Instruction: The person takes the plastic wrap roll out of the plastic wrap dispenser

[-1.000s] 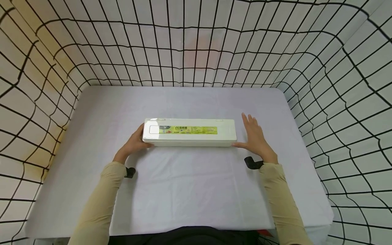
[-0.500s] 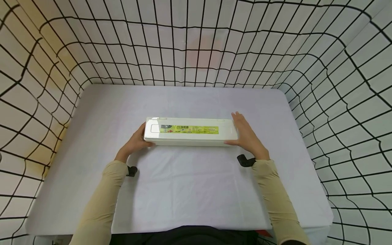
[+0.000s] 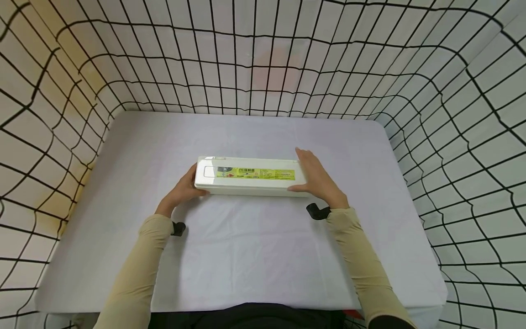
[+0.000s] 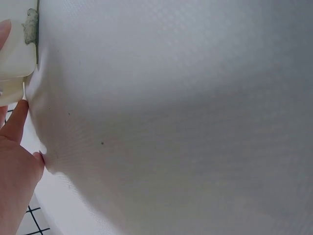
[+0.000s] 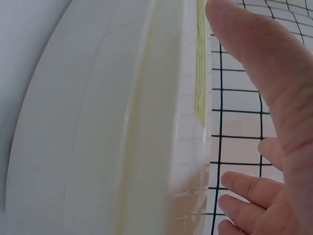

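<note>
A long white cling film box (image 3: 246, 183) with a yellow-green label lies crosswise on the white cloth in the head view. At its left end my left hand (image 3: 181, 188) grips it, thumb along the front and fingers behind; the left wrist view catches only a corner of the box (image 4: 14, 56). My right hand (image 3: 320, 182) is over the right end, thumb and fingers spread apart and covering that end. In the right wrist view its fingers (image 5: 252, 188) are loosely extended beyond the box's lid edge, with the thumb nearer the camera.
A white cloth (image 3: 255, 256) covers the table. Black netting (image 3: 263, 68) rises around the back and both sides. Each wrist carries a black camera mount (image 3: 317, 211). The person's dark clothing (image 3: 255, 316) is at the front edge.
My right hand has moved left from beside the box to over its right end. The left hand keeps its place on the left end.
</note>
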`<state>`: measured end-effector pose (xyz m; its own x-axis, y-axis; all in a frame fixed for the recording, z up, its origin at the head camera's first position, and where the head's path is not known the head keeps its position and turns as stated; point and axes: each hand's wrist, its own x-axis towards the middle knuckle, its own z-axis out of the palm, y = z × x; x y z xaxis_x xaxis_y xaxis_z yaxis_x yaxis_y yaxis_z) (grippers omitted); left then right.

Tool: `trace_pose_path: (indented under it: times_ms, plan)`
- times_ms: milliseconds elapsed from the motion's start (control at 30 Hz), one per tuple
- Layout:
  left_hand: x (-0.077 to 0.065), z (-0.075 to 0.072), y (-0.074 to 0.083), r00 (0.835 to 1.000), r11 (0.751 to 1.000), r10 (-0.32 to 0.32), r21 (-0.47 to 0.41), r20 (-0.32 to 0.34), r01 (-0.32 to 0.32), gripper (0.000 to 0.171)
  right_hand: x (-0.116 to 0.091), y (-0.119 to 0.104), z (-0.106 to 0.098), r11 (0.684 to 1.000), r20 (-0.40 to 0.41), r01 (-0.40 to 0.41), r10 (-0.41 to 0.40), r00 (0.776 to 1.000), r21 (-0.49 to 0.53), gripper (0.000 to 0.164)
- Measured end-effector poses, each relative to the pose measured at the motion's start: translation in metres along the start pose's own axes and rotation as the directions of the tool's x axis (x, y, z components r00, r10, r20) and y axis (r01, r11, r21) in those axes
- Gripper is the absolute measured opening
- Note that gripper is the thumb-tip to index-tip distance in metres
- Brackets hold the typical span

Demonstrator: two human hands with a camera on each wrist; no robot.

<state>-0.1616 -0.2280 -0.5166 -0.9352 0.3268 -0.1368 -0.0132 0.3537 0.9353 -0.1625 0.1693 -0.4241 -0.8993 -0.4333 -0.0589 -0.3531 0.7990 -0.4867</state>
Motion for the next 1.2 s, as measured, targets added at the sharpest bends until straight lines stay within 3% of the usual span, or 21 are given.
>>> trace_pose_path:
  times_ms: [133, 367, 467, 800, 1200]
  plan:
    - [0.001, -0.001, 0.003, 1.0, 1.0, -0.005, -0.001, 0.01, 0.005, 0.107, 0.006, -0.006, 0.003, 1.0, 0.025, -0.003, 0.003, 1.0, 0.0, 0.116]
    - [-0.006, -0.003, 0.027, 0.999, 1.0, -0.013, -0.02, 0.029, 0.014, 0.103, 0.017, -0.015, 0.008, 0.999, 0.048, 0.03, -0.029, 0.998, -0.011, 0.116]
    - [-0.006, -0.003, 0.029, 0.999, 1.0, -0.01, -0.028, 0.032, 0.011, 0.103, 0.02, -0.019, 0.01, 0.999, 0.058, 0.037, -0.036, 0.998, -0.016, 0.117]
    - [0.0, -0.003, 0.006, 1.0, 0.999, 0.001, -0.033, 0.019, 0.0, 0.106, 0.03, -0.033, 0.015, 0.997, 0.088, 0.072, -0.069, 0.994, -0.026, 0.117]
    - [0.001, -0.004, 0.001, 1.0, 1.0, 0.013, -0.028, 0.026, -0.012, 0.105, 0.045, -0.05, 0.031, 0.991, 0.148, 0.119, -0.109, 0.983, -0.057, 0.115]
